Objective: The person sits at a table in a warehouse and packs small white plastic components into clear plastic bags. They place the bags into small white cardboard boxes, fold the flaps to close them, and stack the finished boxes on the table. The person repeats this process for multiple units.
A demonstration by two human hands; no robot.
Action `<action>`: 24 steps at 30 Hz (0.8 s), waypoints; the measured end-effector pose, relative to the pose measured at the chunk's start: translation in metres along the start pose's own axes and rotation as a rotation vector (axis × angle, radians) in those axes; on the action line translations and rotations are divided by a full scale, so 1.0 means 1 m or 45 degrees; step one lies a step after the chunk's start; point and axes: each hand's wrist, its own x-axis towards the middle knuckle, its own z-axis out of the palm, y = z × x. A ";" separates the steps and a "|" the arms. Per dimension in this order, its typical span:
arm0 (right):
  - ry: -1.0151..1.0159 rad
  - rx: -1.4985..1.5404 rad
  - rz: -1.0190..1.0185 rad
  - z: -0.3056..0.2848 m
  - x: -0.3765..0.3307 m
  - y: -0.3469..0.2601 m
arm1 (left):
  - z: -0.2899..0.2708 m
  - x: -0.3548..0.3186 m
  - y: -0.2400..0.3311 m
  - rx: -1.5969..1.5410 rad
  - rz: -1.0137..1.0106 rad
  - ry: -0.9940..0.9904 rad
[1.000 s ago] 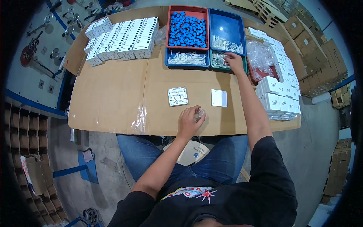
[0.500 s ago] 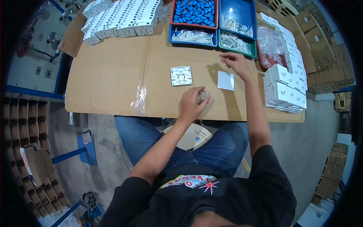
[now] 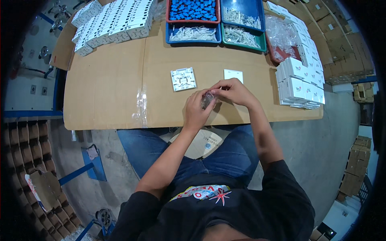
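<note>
My left hand (image 3: 196, 111) is closed around a small clear plastic bag (image 3: 206, 100) above the near part of the table. The fingertips of my right hand (image 3: 236, 93) are pinched together at the bag's upper edge. Whatever is between those fingertips is too small to make out. Just beyond my hands, a square white plastic tray-like base (image 3: 183, 79) lies with its moulded inside facing up. To its right is a flat white square cover (image 3: 234, 74), partly hidden by my right hand.
Cardboard (image 3: 104, 88) covers the table. At the back stand a red bin (image 3: 168, 11) of blue pieces, and blue (image 3: 193, 43) and green (image 3: 246, 47) bins of slim white pieces. White cases are stacked at the far left (image 3: 116, 25) and right (image 3: 297, 86), beside clear bags (image 3: 281, 34).
My right hand has come from near the green bin down and left to the bag in my left hand. The whole view has shifted slightly.
</note>
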 end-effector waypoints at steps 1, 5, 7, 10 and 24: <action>0.022 0.078 -0.014 -0.003 0.005 0.005 | 0.000 -0.001 0.001 0.011 -0.008 0.008; 0.283 -0.055 0.071 -0.055 0.037 0.016 | 0.001 -0.002 -0.002 0.044 -0.041 -0.010; 0.546 -0.217 -0.078 -0.101 0.065 0.055 | 0.003 0.000 0.003 0.052 -0.010 -0.019; 0.959 -0.691 -0.089 -0.160 0.101 0.063 | -0.001 0.001 0.009 0.100 0.004 -0.035; 1.112 -1.077 0.495 -0.252 0.184 0.075 | -0.004 0.003 0.008 0.207 0.071 -0.060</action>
